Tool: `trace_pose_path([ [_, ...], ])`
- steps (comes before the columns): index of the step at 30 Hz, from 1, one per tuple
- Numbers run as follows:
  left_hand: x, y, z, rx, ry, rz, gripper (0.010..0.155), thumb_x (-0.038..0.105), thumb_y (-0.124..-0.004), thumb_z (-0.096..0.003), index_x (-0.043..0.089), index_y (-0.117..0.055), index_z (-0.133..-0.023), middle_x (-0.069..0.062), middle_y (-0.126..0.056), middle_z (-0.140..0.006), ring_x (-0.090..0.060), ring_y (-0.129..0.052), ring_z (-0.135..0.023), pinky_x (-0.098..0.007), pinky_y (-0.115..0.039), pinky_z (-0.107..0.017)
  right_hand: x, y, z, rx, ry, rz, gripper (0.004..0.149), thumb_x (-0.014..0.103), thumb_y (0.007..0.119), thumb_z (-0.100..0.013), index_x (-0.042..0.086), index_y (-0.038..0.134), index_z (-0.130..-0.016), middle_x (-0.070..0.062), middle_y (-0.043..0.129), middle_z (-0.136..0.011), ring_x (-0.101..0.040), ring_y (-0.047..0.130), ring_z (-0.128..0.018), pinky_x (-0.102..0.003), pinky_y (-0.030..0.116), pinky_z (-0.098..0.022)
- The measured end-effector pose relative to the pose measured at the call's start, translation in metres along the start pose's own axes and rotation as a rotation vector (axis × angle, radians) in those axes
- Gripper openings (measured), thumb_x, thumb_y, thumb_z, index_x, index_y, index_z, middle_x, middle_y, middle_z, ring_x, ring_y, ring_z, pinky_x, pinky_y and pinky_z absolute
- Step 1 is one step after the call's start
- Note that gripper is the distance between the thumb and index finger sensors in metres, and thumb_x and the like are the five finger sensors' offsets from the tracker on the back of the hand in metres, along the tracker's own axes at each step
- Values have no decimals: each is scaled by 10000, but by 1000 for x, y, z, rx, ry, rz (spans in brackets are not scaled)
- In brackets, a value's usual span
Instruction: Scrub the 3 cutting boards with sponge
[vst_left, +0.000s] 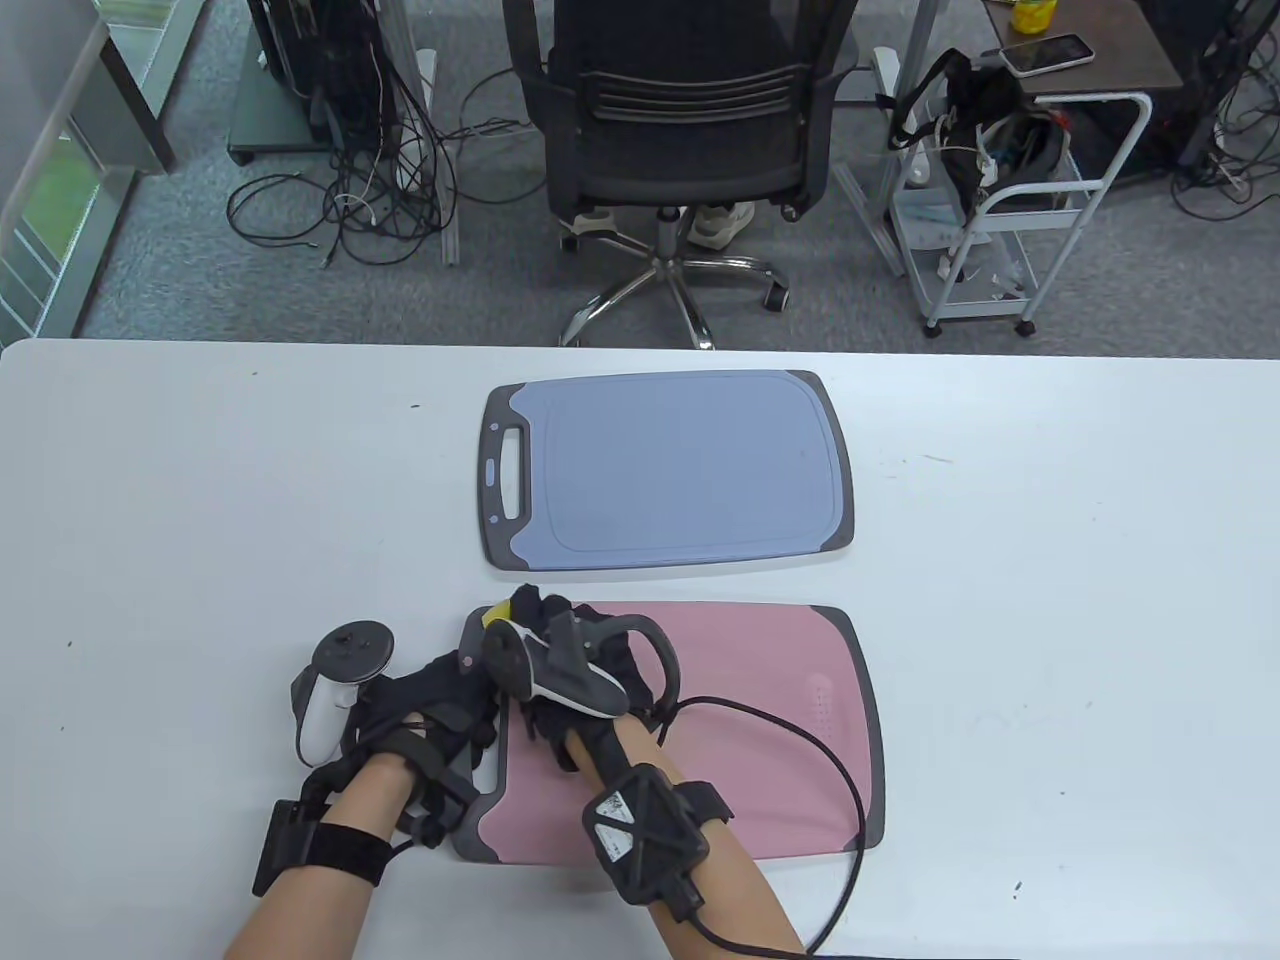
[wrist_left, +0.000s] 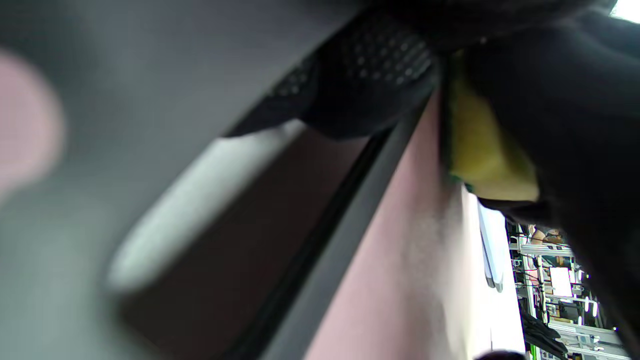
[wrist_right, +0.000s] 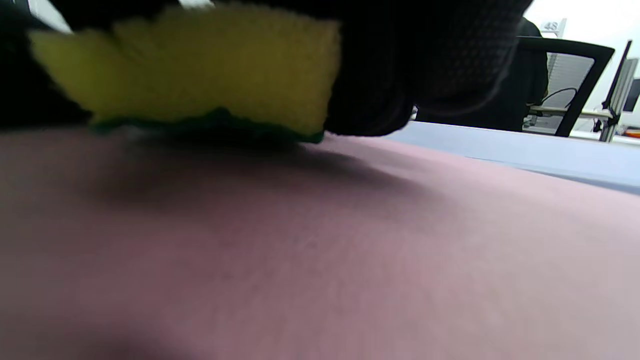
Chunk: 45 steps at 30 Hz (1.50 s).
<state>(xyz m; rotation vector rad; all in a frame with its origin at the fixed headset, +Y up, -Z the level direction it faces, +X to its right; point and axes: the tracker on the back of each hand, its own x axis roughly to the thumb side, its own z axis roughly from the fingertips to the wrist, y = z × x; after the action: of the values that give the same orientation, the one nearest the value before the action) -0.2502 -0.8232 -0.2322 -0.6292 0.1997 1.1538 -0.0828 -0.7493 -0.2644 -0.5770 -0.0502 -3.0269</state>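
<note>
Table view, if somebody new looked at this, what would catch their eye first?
Probably the two gloved hands at the near edge: the right hand presses a yellow sponge onto the pink cutting board, while the left hand rests on that board's handle end. Behind it lies a blue-grey cutting board, bare, on the white table.
</note>
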Motion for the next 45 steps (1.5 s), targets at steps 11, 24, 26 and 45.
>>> trace_pose_path([
  [11, 1, -1, 1, 7, 19, 10, 508, 527, -742, -577, 145, -730, -912, 61, -946, -658, 18, -1068, -362, -259, -1003, -281, -222, 33, 95, 117, 585, 37, 678, 541, 725, -486, 135, 664, -1026, -109, 842, -805, -227, 915, -534, -448, 791, -462],
  [24, -1, 0, 0, 1, 18, 20, 513, 524, -742, -574, 142, -725, -916, 56, -944, -663, 10, -1068, -371, -265, -1000, -292, -35, 9, 61, 34, -64, -8, 685, 539, 706, -491, 125, 635, -1032, -114, 806, -815, -210, 907, -541, -438, 797, -471],
  [26, -1, 0, 0, -9, 18, 29, 514, 523, -741, -574, 142, -722, -919, 54, -942, -669, 8, -1068, -377, -269, -999, -298, 5, 4, 61, 0, -221, 6, 685, 549, 701, -488, 137, 635, -1032, -100, 807, -816, -195, 911, -541, -427, 805, -473],
  [45, -3, 1, -1, 2, 21, 21, 522, 535, -733, -574, 146, -722, -921, 63, -943, -668, 15, -1066, -375, -261, -998, -295, -243, 40, 138, 117, 645, -74, 685, 516, 723, -497, 66, 675, -1011, -153, 835, -781, -229, 910, -516, -449, 791, -446],
])
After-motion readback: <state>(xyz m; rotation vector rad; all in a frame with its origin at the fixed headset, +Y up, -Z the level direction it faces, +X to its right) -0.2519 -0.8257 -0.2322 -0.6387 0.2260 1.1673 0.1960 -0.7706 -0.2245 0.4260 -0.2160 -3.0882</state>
